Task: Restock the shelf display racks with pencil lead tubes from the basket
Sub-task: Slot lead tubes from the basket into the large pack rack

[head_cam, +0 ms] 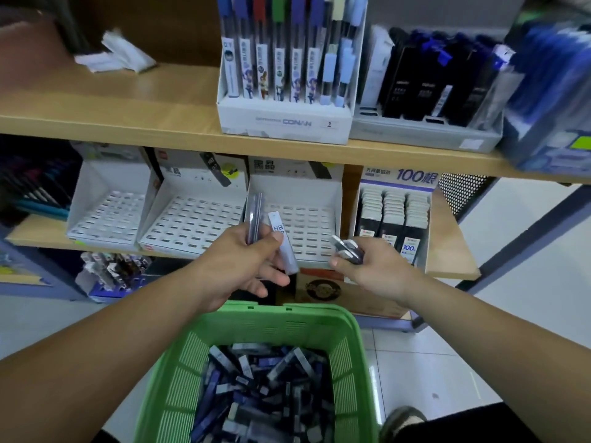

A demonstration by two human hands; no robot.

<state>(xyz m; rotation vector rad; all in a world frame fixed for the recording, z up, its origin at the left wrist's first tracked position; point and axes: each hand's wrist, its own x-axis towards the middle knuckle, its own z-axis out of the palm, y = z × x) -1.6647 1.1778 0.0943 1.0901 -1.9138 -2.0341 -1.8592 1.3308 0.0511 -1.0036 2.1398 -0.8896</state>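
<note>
Shows bright, even indoor light with soft shadow beneath the wooden shelf (pixel 112 126), smears the blue packs (pixel 550 91) at right, and bends straight lines near the edges.

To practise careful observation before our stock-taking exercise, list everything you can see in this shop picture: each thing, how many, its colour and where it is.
basket: one, green, foreground.
pencil lead tubes: many, dark blue with pale caps, loose in the basket.
slotted display racks: three, white, empty, lower shelf.
stocked lead rack: one, black and white, lower shelf, right of those three.
Conan pen box: one, white, upper shelf.
grey tray: one, holding black packs, right of that box.
white packets: a few, upper shelf, left.
cardboard box: one, brown, under the lower shelf.
left hand: holds several tubes, one marked HB.
right hand: holds a few tubes.
</note>
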